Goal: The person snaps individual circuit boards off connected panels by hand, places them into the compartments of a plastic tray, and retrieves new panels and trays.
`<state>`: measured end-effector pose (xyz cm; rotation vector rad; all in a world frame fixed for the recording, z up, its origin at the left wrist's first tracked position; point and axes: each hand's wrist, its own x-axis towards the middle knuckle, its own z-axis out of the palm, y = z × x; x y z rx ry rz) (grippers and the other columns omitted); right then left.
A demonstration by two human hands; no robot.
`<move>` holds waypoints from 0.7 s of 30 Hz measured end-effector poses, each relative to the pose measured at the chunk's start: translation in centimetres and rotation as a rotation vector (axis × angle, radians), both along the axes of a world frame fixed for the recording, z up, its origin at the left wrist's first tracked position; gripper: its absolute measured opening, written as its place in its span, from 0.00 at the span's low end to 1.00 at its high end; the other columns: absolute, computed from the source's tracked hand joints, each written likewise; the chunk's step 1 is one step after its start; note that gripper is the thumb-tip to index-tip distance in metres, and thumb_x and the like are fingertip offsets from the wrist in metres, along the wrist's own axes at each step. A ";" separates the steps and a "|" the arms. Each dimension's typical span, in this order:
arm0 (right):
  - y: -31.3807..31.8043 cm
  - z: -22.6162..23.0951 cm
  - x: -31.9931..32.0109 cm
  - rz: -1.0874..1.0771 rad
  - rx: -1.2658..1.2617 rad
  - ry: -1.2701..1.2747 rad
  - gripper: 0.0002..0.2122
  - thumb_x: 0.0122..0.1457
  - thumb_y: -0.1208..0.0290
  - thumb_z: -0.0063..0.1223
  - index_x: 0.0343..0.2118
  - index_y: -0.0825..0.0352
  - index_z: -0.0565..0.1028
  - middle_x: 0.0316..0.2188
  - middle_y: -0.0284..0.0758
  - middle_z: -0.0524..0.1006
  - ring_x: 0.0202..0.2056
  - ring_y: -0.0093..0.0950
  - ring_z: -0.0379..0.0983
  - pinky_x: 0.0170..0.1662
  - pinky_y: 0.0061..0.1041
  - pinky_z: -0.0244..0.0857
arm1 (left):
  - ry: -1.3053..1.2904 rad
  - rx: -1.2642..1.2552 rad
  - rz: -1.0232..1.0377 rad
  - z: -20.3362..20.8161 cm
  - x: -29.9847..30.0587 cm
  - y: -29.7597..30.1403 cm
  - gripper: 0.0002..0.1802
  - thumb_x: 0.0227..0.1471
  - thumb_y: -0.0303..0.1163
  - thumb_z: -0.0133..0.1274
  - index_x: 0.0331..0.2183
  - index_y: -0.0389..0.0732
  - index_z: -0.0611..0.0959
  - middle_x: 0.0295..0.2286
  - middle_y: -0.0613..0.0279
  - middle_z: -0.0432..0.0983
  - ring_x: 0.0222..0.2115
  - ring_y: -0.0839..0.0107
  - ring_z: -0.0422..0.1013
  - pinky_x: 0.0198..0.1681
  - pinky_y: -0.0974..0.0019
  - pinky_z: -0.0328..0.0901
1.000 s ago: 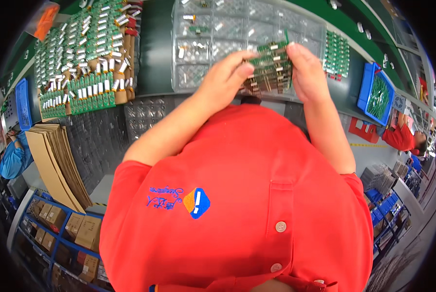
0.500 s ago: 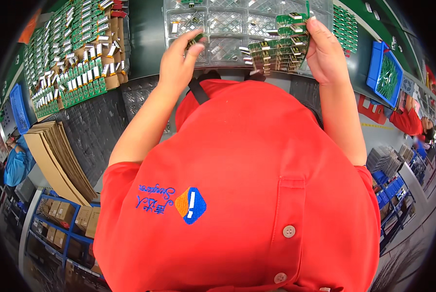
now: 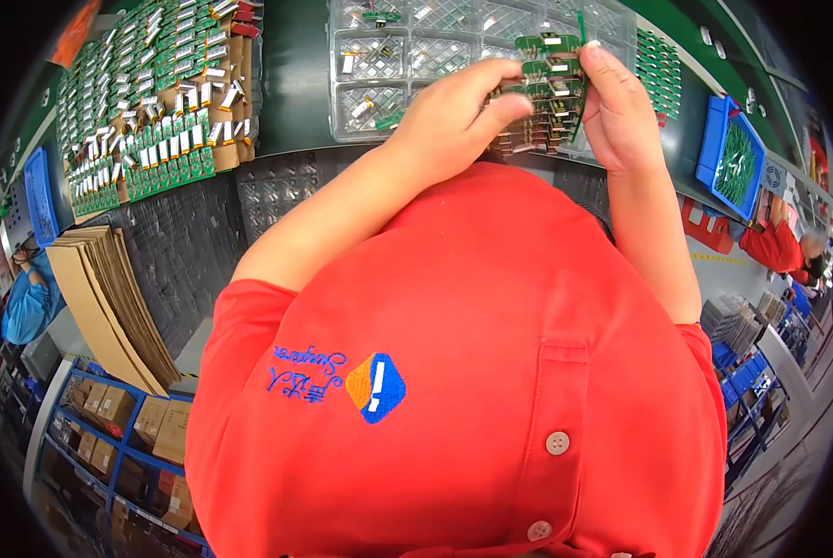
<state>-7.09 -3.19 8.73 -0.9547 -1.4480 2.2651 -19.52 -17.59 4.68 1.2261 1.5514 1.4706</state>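
Note:
In my right hand [image 3: 618, 112], at the upper right, a green circuit board panel [image 3: 554, 91] is gripped by its right edge between thumb and fingers. The panel is tilted, with rows of small boards bearing white parts and metal tabs. My left hand [image 3: 458, 116] reaches across to the panel's left side, its thumb and index finger apart around the edge of the boards; whether they touch is unclear. Beneath both hands lies a clear plastic compartment tray [image 3: 335, 70]. A few small circuit boards [image 3: 362, 107] sit in its left compartments, and my left hand hides part of it.
Left on the dark bench, cardboard [image 3: 233, 79] carries many green boards with white parts. To the right are more green boards [image 3: 656, 70] and a blue bin [image 3: 711, 149] of green strips. Folded cardboard [image 3: 109, 312] stands at lower left. Two other people sit at the far sides.
My left hand has moved right, from above the tray's left compartments to the panel's left side. The small dark board between its fingers no longer shows there. My right hand keeps hold of the panel.

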 end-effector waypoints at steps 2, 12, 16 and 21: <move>0.6 0.7 0.0 0.010 -0.004 0.061 0.15 0.60 0.66 0.36 0.40 0.73 0.67 0.34 0.36 0.73 0.38 0.22 0.69 0.43 0.22 0.61 | -0.126 -0.075 -0.002 1.0 -0.2 1.2 0.17 0.51 0.39 0.45 0.38 0.36 0.73 0.33 0.58 0.73 0.34 0.65 0.69 0.39 0.67 0.62; 0.1 0.5 2.4 0.070 0.189 -0.119 0.15 0.58 0.68 0.40 0.44 0.73 0.67 0.38 0.33 0.72 0.40 0.19 0.66 0.45 0.19 0.57 | -0.762 -0.131 -0.048 1.4 -1.5 2.7 0.17 0.53 0.40 0.44 0.35 0.36 0.75 0.29 0.66 0.72 0.30 0.80 0.66 0.35 0.76 0.61; 0.3 0.1 3.7 0.014 0.048 -0.054 0.14 0.58 0.69 0.40 0.44 0.73 0.67 0.38 0.33 0.72 0.40 0.20 0.66 0.44 0.19 0.58 | -0.639 -0.189 -0.145 0.7 -1.2 2.7 0.20 0.54 0.44 0.41 0.37 0.38 0.75 0.30 0.68 0.72 0.31 0.80 0.65 0.35 0.75 0.60; 0.9 0.1 5.4 0.072 -0.058 0.024 0.14 0.58 0.69 0.41 0.44 0.71 0.67 0.37 0.33 0.73 0.39 0.19 0.68 0.43 0.18 0.60 | -0.522 -0.148 -0.154 0.2 0.6 2.2 0.21 0.54 0.45 0.39 0.39 0.38 0.75 0.30 0.67 0.71 0.30 0.79 0.64 0.35 0.75 0.60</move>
